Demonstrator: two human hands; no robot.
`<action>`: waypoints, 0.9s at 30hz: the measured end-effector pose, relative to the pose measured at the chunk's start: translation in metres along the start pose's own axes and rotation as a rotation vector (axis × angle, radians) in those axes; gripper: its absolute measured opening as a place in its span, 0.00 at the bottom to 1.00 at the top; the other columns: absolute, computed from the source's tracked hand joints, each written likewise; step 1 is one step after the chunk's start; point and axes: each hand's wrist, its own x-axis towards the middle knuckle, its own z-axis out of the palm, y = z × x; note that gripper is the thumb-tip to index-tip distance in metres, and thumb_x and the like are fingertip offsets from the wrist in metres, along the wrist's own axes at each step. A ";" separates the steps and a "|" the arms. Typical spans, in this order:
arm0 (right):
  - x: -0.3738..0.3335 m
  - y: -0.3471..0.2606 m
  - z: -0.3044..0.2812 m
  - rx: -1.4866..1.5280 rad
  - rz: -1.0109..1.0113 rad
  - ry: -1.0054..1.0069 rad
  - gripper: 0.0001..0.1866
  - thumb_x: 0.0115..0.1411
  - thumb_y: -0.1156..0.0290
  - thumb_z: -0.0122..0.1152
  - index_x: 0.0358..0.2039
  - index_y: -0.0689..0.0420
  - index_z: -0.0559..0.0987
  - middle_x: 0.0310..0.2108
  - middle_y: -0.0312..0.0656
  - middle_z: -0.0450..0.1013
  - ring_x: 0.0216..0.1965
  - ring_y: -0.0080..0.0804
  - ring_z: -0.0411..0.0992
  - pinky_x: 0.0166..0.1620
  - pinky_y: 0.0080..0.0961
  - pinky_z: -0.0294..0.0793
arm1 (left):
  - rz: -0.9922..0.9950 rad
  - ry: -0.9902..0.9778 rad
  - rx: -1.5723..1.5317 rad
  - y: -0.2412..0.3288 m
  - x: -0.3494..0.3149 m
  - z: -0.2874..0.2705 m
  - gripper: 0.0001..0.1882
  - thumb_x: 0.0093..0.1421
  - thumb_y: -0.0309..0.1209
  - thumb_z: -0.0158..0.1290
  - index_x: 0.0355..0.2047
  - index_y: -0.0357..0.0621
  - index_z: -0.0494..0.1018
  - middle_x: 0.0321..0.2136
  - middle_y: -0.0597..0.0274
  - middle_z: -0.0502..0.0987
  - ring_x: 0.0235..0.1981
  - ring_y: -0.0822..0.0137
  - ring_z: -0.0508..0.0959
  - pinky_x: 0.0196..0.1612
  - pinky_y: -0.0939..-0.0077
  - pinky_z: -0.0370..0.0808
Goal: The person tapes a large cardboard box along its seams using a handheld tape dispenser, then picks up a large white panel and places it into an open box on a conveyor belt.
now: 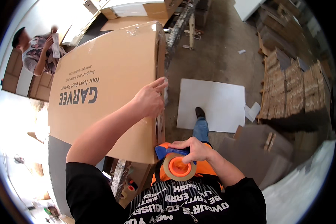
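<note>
A large flat brown cardboard box (115, 71) with dark printing lies on the work surface in front of me. Clear tape shows along its right edge and far corner. My left hand (151, 100) reaches across the box, its fingers stretched out and resting over the right edge, holding nothing. Close to my body, my right hand (197, 150) is closed on a blue tape dispenser (162, 152). The dispenser carries a wide tape roll with an orange core (179, 167), and its front end is beside the box's near right corner.
Another person (39, 52) stands beyond the box at far left. An open carton (138, 15) is at the far end. A white sheet (216, 100) lies on the floor under my foot. Stacked flat cardboard (291, 86) stands at right, near a grey-brown panel (257, 153).
</note>
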 end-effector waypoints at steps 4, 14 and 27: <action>-0.035 0.019 0.053 0.029 0.070 -0.051 0.37 0.35 0.71 0.64 0.53 0.60 0.77 0.54 0.58 0.71 0.57 0.38 0.70 0.60 0.25 0.64 | 0.090 -0.063 0.071 0.055 -0.029 0.014 0.17 0.65 0.43 0.41 0.36 0.63 0.82 0.47 0.84 0.79 0.68 0.58 0.56 0.73 0.53 0.34; 0.021 0.018 0.148 -0.576 -0.074 0.164 0.25 0.40 0.59 0.61 0.42 0.52 0.82 0.29 0.47 0.78 0.35 0.45 0.77 0.42 0.39 0.76 | 0.140 0.117 -0.209 0.135 -0.088 0.024 0.17 0.51 0.44 0.54 0.38 0.52 0.81 0.46 0.74 0.79 0.66 0.53 0.59 0.71 0.51 0.43; -0.032 0.104 0.014 0.503 -0.136 0.315 0.36 0.37 0.82 0.58 0.54 0.68 0.74 0.51 0.43 0.74 0.50 0.26 0.71 0.56 0.22 0.68 | -0.152 0.381 -0.359 0.153 -0.120 0.069 0.46 0.51 0.53 0.56 0.61 0.30 0.60 0.66 0.43 0.54 0.69 0.40 0.49 0.70 0.49 0.45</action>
